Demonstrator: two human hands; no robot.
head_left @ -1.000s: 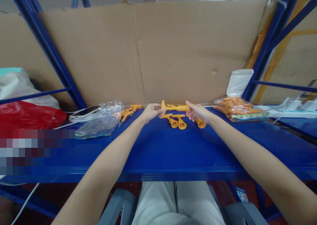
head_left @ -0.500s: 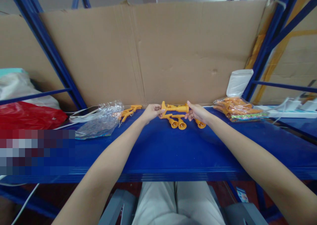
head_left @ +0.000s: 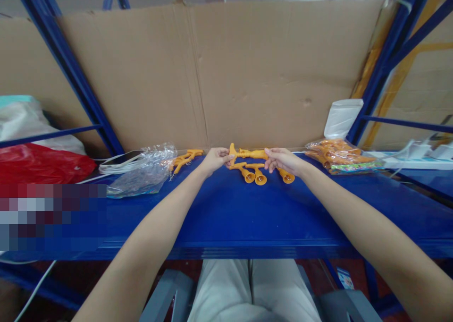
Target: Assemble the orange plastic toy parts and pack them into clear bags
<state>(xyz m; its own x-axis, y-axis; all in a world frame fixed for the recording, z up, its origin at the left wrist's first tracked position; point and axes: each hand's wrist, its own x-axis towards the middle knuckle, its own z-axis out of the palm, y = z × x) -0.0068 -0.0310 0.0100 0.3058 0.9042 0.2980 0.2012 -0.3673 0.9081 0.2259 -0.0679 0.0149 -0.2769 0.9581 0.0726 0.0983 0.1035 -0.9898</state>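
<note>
My left hand [head_left: 216, 160] grips the T-shaped handle [head_left: 232, 153] of an orange plastic corkscrew, thumb and fingers closed on it. In line with that handle lies the corkscrew's ridged sleeve [head_left: 252, 153], and the fingers of my right hand [head_left: 281, 159] pinch its wide end. Whether handle and sleeve touch, I cannot tell; any spiral inside is hidden. Just below, on the blue shelf [head_left: 244, 213], lie three orange corkscrews [head_left: 261, 177] with bell mouths facing me, one partly under my right hand. To the left are orange handles [head_left: 186, 159] with bare metal spirals.
A clear plastic bag [head_left: 141, 173] and a white cable [head_left: 118, 166] lie on the left, beside a red bag [head_left: 42, 164]. On the right sit a bag of orange parts [head_left: 339, 156] and a white power strip [head_left: 417, 156]. Cardboard [head_left: 276, 72] stands behind.
My right fingers have shifted a little left and now cover more of the sleeve's wide end. My left hand stays on the handle, and the other corkscrews have not moved.
</note>
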